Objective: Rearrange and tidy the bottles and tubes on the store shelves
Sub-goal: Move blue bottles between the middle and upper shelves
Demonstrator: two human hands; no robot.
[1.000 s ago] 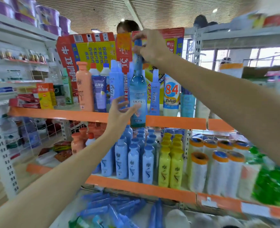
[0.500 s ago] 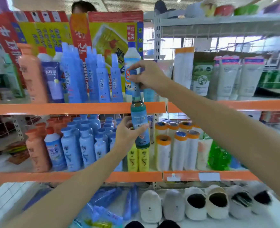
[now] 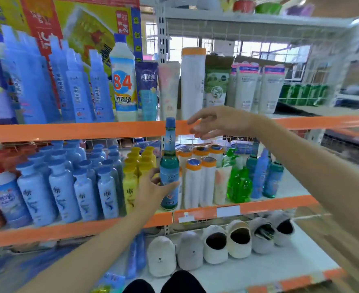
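A slim teal bottle (image 3: 169,166) with a blue cap and blue label stands upright in front of the middle shelf. My left hand (image 3: 153,190) grips its lower body from the left. My right hand (image 3: 214,121) hovers just right of the bottle's cap with fingers spread, touching nothing. Behind the bottle stand yellow bottles (image 3: 132,176), several pale blue bottles (image 3: 62,187) and white orange-capped tubes (image 3: 197,182). On the upper shelf stand blue spray bottles (image 3: 77,89), a white "84" bottle (image 3: 123,81) and tubes (image 3: 168,89).
Orange shelf edges (image 3: 68,131) run across the view. Green and teal bottles (image 3: 238,182) stand at the middle shelf's right. White and grey slippers (image 3: 214,246) line the bottom shelf. A white wire rack (image 3: 313,66) rises at the right.
My right hand has let go of the bottle's neck and drawn off to the right. The bottle has come down to the middle shelf level, held by my left hand alone.
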